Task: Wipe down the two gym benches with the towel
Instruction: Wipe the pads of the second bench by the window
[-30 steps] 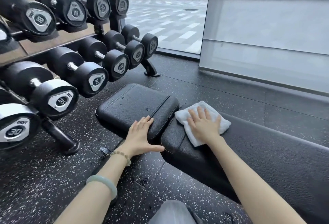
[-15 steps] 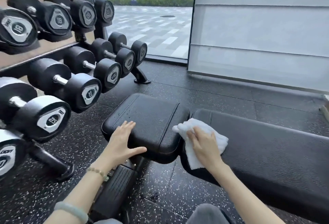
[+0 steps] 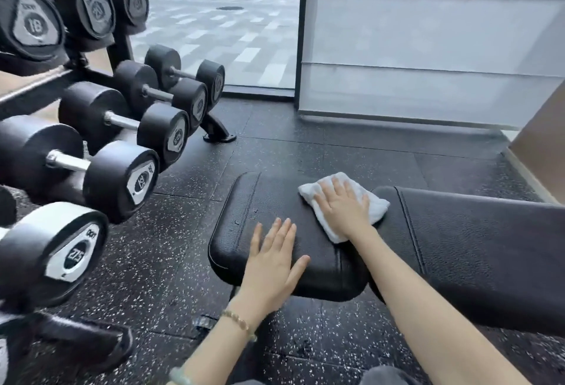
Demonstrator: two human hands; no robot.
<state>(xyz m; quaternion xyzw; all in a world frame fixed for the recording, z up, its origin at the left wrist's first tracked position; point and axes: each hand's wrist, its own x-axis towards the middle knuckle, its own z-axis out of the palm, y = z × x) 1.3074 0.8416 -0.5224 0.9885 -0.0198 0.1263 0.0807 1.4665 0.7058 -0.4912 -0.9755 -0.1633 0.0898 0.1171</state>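
**One gym bench in view, one towel, both hands on the seat pad**

Counts: one gym bench [image 3: 321,280], made of two black pads: a short seat pad [image 3: 275,198] on the left and a long back pad [image 3: 489,247] on the right. One towel [image 3: 377,206]. Two hands. A second bench is not visible.

Towel: white, folded to a small thick rectangle, soft-edged. It lies at the far right corner of the seat pad, and its right end reaches across the gap onto the back pad's left end.

Right hand [image 3: 342,210]: flat and spread, palm down on the towel, fingers straight, pressing rather than gripping.

Left hand [image 3: 272,265]: flat, fingers straight and together, thumb out, palm resting on the near edge of the seat pad. It holds nothing. The wrist has a beaded bracelet [image 3: 237,322], with a pale bangle [image 3: 180,377] further up the arm.

Pads: grained black leatherette with stitched seams. There are a few small specks near the seat pad's left side.

Surroundings: dumbbell rack [image 3: 120,45] to the left. Its lower tier has five dumbbells [image 3: 122,176] in a row and its upper tier shows three ends, with more cut off at the frame's edge. The floor [image 3: 336,152] is speckled black rubber.
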